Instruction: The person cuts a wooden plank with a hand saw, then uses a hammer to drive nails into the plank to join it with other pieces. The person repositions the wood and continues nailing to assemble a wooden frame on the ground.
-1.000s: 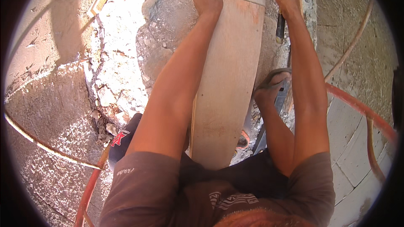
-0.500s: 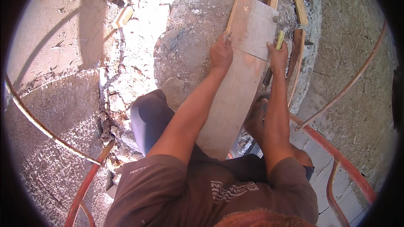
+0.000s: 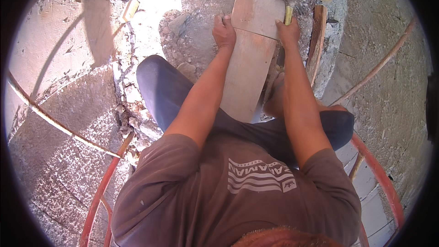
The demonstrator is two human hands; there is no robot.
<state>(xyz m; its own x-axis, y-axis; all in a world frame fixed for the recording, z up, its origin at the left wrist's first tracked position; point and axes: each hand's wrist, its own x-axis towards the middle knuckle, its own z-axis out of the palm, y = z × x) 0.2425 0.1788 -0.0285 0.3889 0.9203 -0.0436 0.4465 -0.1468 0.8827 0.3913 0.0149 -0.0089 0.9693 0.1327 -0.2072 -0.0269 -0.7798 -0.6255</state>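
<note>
A long, thin wooden board (image 3: 249, 71) stretches away from between my knees, and a shorter flat panel (image 3: 258, 7) meets it at a straight seam. My left hand (image 3: 224, 32) is closed against the left edge near that seam; what its fingers hold is hidden. At the opposite edge my right hand (image 3: 289, 32) grips a hammer (image 3: 288, 14) by its yellow handle, head pointing away from me. The thumb of that hand rests by the panel's edge.
Timber strips (image 3: 316, 41) lie right of the boards, beside a rough concrete edge (image 3: 336, 41). Broken stones (image 3: 178, 24) and rubble cover the ground at left. Reddish bent bars (image 3: 103, 187) rise at both sides, and a thin rod (image 3: 375, 71) crosses the right.
The panel has shifted left with my hands and now covers the timber strip that showed along its left side. The view has tilted back toward my body. The hammer stays in my right hand.
</note>
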